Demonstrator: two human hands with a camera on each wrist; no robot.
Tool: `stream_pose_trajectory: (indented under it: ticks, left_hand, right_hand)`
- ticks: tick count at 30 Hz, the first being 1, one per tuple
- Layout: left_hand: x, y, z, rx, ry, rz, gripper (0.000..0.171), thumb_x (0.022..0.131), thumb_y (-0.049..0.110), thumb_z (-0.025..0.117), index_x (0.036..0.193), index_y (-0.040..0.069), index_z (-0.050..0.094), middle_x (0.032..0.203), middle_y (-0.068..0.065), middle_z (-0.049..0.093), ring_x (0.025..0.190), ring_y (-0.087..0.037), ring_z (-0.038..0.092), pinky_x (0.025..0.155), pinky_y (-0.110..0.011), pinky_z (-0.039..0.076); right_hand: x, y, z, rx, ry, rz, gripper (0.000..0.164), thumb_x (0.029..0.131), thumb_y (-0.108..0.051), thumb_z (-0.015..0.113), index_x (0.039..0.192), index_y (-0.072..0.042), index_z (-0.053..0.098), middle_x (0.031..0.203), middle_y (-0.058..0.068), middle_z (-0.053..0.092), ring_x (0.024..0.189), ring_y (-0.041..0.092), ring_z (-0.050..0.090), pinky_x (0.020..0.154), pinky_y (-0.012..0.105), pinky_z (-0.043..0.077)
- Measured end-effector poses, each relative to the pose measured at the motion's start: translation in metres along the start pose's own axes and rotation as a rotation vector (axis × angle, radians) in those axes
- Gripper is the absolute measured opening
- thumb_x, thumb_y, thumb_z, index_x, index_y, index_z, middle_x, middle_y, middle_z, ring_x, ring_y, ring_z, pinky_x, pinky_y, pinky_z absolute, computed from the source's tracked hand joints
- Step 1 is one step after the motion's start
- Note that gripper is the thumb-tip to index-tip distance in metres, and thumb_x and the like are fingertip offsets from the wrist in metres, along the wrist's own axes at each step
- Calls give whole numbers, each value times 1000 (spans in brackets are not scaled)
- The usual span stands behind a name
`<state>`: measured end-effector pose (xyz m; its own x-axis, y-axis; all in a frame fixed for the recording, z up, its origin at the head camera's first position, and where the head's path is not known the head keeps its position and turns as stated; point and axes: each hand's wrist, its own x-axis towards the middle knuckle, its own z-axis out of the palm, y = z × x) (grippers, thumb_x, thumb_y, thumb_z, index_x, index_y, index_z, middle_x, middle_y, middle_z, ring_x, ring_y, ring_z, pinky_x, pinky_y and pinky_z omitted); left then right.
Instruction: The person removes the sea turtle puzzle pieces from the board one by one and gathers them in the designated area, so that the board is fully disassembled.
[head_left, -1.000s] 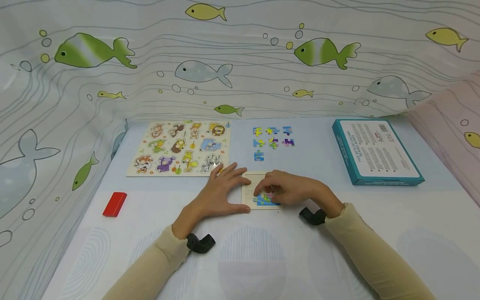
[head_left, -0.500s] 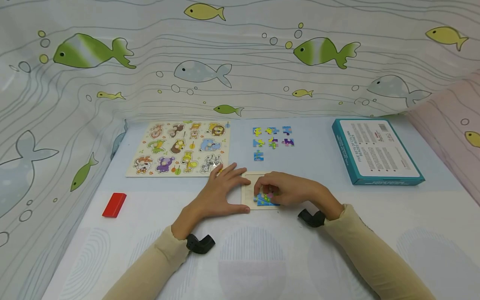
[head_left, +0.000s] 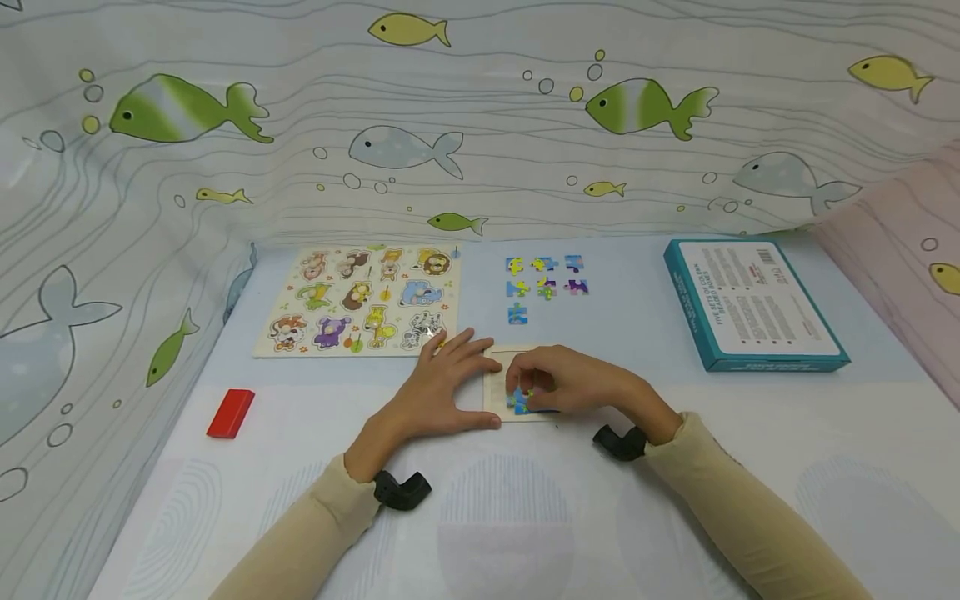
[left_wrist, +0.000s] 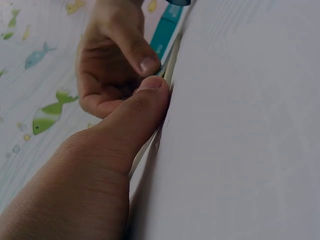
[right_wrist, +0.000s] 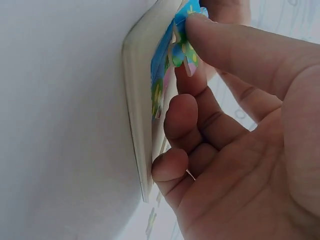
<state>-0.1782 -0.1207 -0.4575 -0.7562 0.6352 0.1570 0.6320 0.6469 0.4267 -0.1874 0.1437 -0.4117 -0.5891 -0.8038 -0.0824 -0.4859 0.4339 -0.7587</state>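
A small wooden puzzle tray (head_left: 501, 360) lies on the table in front of me. My left hand (head_left: 442, 385) rests flat beside it with fingers spread, and its thumb (left_wrist: 142, 102) presses the tray's near left edge (left_wrist: 172, 60). My right hand (head_left: 558, 382) is over the tray and pinches a blue puzzle piece (head_left: 520, 403) between thumb and fingers. In the right wrist view the thumb (right_wrist: 235, 45) lies on the tilted piece (right_wrist: 165, 65), which stands partly out of the tray (right_wrist: 137, 100). My curled fingers hide most of the tray's inside.
Several loose blue puzzle pieces (head_left: 545, 286) lie behind the tray. An animal peg puzzle board (head_left: 360, 297) sits at the back left, a teal box (head_left: 750, 302) at the right, a red block (head_left: 230, 412) at the left. Fish-print cloth walls the table's back and sides.
My right hand has shifted a little to the left over the tray with the piece in its grip. The left hand has stayed put.
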Motion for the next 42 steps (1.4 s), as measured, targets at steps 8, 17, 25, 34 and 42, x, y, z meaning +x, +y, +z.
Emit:
stream_pose_trajectory:
  ticks: [8, 17, 25, 34, 42]
  left_hand:
    - [-1, 1, -1, -4, -10, -11, 70, 77, 70, 74, 136, 33, 61, 162, 5, 42, 159, -23, 21, 127, -54, 2]
    - [-1, 1, 0, 8, 3, 0, 70, 77, 69, 75, 135, 33, 61, 162, 4, 43, 158, -25, 24, 127, -56, 5]
    - [-1, 2, 0, 4, -3, -6, 70, 77, 69, 75, 135, 33, 61, 162, 4, 43, 158, -25, 23, 127, -56, 4]
    - [-1, 1, 0, -2, -8, -15, 70, 77, 71, 74, 135, 33, 61, 162, 4, 43, 158, -24, 22, 127, -55, 3]
    - [0, 2, 0, -5, -4, -6, 70, 78, 69, 75, 135, 32, 61, 161, 3, 43, 158, -26, 23, 127, -56, 4]
  right_hand:
    - [0, 1, -1, 5, -5, 58, 19, 91, -7, 73, 109, -14, 69, 90, -5, 61, 81, 11, 54, 72, 22, 47]
    - [-2, 1, -3, 56, -6, 13, 6, 94, -9, 72, 99, -11, 71, 83, -4, 62, 75, 9, 52, 68, 21, 46]
    - [-4, 2, -5, 79, -15, -12, 3, 94, -13, 73, 96, -10, 72, 85, -3, 66, 69, 8, 51, 64, 21, 46]
    - [-3, 0, -7, 122, 1, 51, 6, 98, -16, 68, 93, -12, 68, 71, -5, 59, 65, 10, 53, 62, 20, 42]
    - [-3, 6, -11, 161, 52, 101, 7, 103, -16, 59, 104, -9, 61, 77, 6, 73, 72, 19, 67, 69, 24, 49]
